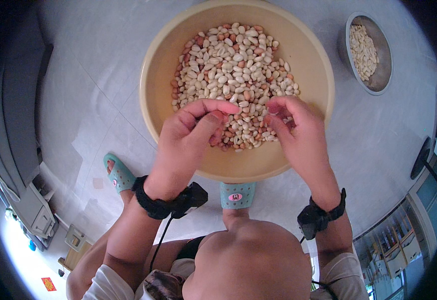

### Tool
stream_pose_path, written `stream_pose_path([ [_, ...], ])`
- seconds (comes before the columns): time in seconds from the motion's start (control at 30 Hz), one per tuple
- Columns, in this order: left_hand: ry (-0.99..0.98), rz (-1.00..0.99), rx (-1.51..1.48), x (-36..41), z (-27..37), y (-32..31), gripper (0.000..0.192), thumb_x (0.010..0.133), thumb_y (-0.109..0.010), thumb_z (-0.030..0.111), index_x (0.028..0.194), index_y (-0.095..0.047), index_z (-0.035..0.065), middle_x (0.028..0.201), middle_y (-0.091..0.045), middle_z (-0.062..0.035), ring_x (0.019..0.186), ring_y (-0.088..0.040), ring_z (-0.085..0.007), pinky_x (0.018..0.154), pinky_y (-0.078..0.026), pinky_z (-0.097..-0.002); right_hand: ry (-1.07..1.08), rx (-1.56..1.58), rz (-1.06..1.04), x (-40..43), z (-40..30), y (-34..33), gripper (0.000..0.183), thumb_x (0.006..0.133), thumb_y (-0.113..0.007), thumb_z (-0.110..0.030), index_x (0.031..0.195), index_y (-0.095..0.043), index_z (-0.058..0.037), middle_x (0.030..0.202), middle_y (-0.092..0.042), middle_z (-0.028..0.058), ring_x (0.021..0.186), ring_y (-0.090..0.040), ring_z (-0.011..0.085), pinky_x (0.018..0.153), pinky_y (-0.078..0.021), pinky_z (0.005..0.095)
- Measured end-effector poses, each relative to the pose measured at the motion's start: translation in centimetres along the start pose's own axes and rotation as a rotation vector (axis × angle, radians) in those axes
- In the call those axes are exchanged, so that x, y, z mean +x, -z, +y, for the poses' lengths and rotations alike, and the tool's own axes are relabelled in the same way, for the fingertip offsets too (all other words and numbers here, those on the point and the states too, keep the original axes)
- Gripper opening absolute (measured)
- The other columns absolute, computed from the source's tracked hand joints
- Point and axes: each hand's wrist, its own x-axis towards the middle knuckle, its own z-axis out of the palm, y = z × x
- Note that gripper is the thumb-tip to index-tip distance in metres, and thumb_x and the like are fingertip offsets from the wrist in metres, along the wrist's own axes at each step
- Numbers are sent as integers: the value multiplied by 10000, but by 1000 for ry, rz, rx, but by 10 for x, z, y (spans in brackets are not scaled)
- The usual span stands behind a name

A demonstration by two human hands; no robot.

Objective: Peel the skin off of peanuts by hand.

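Note:
A large tan plastic basin (154, 48) stands before me, holding a heap of peanuts (237, 67), mostly pale and skinned, some with reddish skins. Over the near left part of the heap is my left hand (192, 129), index finger stretched out and thumb bent beneath it; whether a peanut is between the fingertips cannot be made out. My right hand (297, 122) is over the near right part of the heap, its fingers curled towards the thumb. Something small and pale shows by its fingers, not clear enough to name. Both wrists wear black straps with small devices.
On the grey floor at the upper right is a metal bowl (385, 56) with pale split peanuts (363, 52). My feet wear green slippers (235, 195), one right below the basin's near rim. A grey sofa (19, 93) lies along the left side.

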Motion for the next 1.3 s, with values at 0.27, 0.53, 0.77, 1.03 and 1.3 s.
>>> stream_pose_path([
  [0.27,29,70,-267,3,-2,8,142,935,-411,129,1003,-509,52,839,-525,1,682,-451,-62,613,-380,-185,189,-375,113,31,-3,-33,215,775,-655,-92,968,-578,-36,837,-610,123,739,-610,253,646,-479,348],
  [0.53,69,49,-190,2,-4,8,115,918,-391,144,908,-472,62,797,-504,-23,648,-428,-86,611,-369,-195,225,-129,74,27,3,-18,72,837,-554,-58,891,-578,-18,826,-602,136,739,-602,287,654,-470,357],
  [0.77,142,-17,-193,3,-13,-4,138,927,-395,172,895,-481,69,806,-512,-4,646,-432,-68,581,-342,-186,89,-121,-18,14,-4,-8,72,855,-537,-57,892,-578,-10,777,-637,132,679,-633,252,596,-481,330],
  [1.03,42,-32,-34,4,-14,-11,170,937,-479,136,1055,-547,33,852,-558,23,694,-467,-40,618,-374,-170,-91,506,-116,3,-14,-11,106,872,-486,21,943,-564,22,812,-656,122,648,-637,156,580,-493,244],
  [1.3,34,-43,-41,1,-9,-10,189,937,-483,139,1072,-551,27,885,-584,9,721,-483,-41,642,-390,-173,86,343,5,-5,-19,-10,101,865,-530,4,960,-558,22,824,-664,105,782,-666,148,649,-515,242],
])
